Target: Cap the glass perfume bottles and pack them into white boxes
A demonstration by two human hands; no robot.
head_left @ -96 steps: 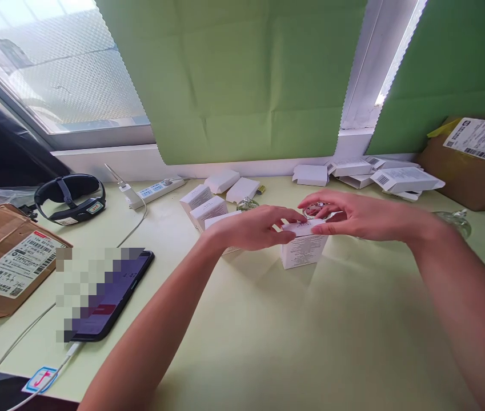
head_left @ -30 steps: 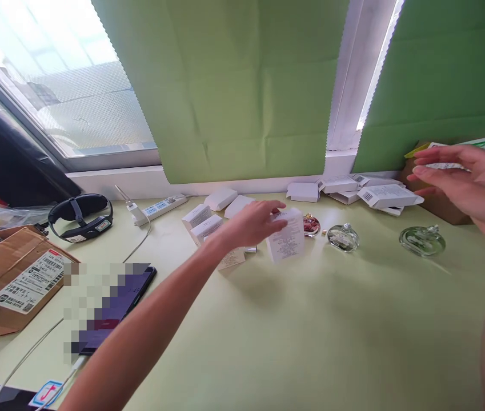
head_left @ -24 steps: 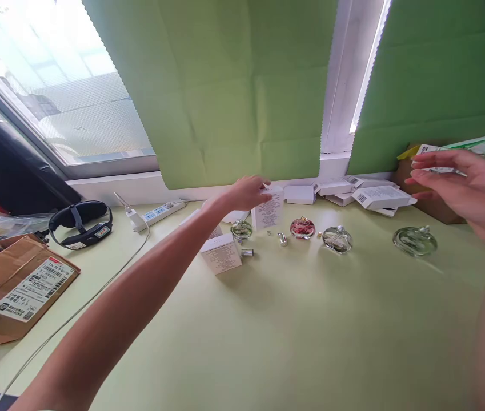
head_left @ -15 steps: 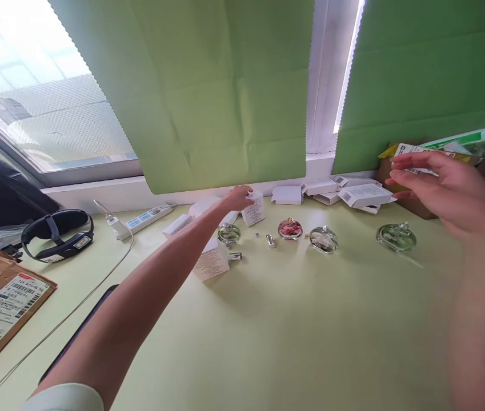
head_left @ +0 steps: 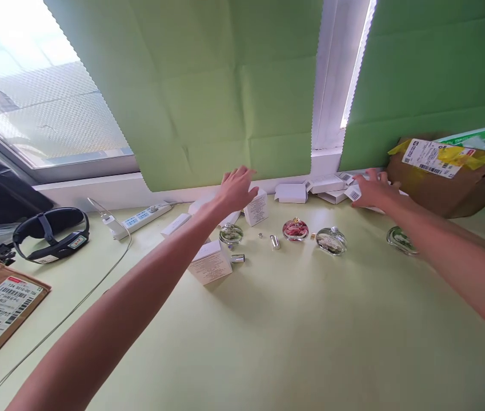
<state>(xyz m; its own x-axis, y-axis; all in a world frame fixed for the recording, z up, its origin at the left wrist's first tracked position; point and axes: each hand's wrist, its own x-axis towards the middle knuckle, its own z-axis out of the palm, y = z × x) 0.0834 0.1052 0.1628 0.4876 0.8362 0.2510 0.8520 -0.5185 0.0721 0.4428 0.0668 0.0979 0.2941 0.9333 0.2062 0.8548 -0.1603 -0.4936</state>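
At the back of the table my left hand [head_left: 236,189] is raised with its fingers apart, beside and partly in front of an upright white box [head_left: 256,207]. My right hand [head_left: 376,189] reaches over the flattened white cartons [head_left: 328,184], its fingers spread on or just above the rightmost one. Between the hands stand a red perfume bottle [head_left: 295,229] and a clear perfume bottle [head_left: 331,241]. Another clear bottle [head_left: 231,234] is below my left hand. A further bottle [head_left: 400,238] is partly hidden by my right forearm. Silver caps [head_left: 275,242] lie among them.
A larger white box [head_left: 211,262] sits by my left forearm. On the left are a power strip [head_left: 145,216] with a cable, a black headband device [head_left: 56,242] and a brown parcel [head_left: 4,302]. A cardboard box [head_left: 448,182] stands at the back right, below green blinds [head_left: 225,91].
My right hand has swung left and away from me, down to the white cartons. My left hand has lifted slightly, with its fingers off the upright box's top. The view has shifted a little.
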